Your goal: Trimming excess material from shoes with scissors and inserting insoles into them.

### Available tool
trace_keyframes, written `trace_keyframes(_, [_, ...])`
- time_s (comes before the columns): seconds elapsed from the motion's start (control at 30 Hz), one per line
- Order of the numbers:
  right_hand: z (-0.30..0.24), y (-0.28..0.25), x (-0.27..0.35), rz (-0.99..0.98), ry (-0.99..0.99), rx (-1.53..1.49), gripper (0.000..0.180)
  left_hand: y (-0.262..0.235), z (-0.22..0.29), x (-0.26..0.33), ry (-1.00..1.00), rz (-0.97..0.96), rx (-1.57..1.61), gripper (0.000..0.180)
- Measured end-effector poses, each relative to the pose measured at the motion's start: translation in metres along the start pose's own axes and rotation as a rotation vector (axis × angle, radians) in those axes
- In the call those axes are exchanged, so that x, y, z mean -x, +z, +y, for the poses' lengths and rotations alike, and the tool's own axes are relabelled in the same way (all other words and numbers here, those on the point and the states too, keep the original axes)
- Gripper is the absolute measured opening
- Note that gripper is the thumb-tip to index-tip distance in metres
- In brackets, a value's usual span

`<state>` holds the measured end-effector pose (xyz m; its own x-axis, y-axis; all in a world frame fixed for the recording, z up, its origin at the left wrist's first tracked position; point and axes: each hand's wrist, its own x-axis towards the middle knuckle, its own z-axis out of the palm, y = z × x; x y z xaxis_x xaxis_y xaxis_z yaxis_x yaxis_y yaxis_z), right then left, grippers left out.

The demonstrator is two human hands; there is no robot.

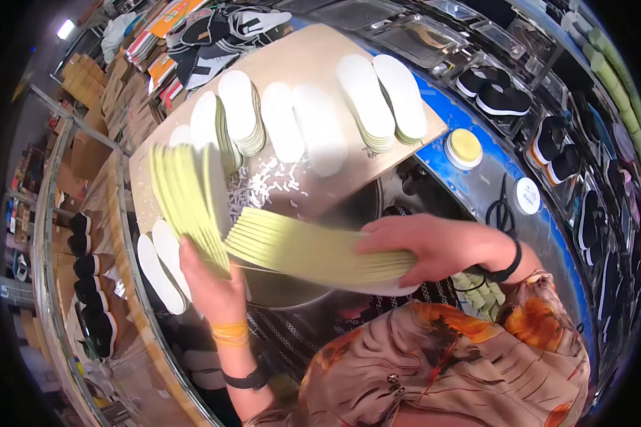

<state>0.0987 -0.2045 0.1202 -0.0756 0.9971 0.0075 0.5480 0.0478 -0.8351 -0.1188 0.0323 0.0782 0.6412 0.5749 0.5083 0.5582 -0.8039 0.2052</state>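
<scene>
My left hand (pixel 215 285) is closed around the lower end of a fanned stack of pale yellow-green insoles (pixel 181 188), which stands tilted upward. A second bundle of insoles (pixel 299 245) lies nearly level in my right hand (pixel 434 245), its fingers wrapped over the right end. The far end of that bundle meets the left stack just above my left hand. Behind them, stacks of white-topped insoles (pixel 367 92) rest on a tan board (pixel 320 46). White scraps (pixel 267 181) are scattered on the board. Two white insoles (pixel 165 256) lie left of my left hand.
A round tub with yellow contents (pixel 465 148), a white round container (pixel 527 195) and black scissors (pixel 502 206) sit on the right-hand bench. Black shoes (pixel 502 99) line the racks beyond it. More shoes (pixel 96 320) stand at left. A round metal surface (pixel 278 286) shows beneath my hands.
</scene>
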Motion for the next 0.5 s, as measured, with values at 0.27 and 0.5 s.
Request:
trace_keyframes(0.27, [0.025, -0.066, -0.004, -0.358, 0.03, -0.221, 0.07, -0.054, -0.035, -0.023, -0.14, -0.524, 0.467, 0.079])
trace_keyframes(0.5, [0.069, -0.03, -0.015, 0.359, 0.041, -1.15, 0.072, -0.064, -0.063, 0.02, -0.486, -0.169, 0.871, 0.081])
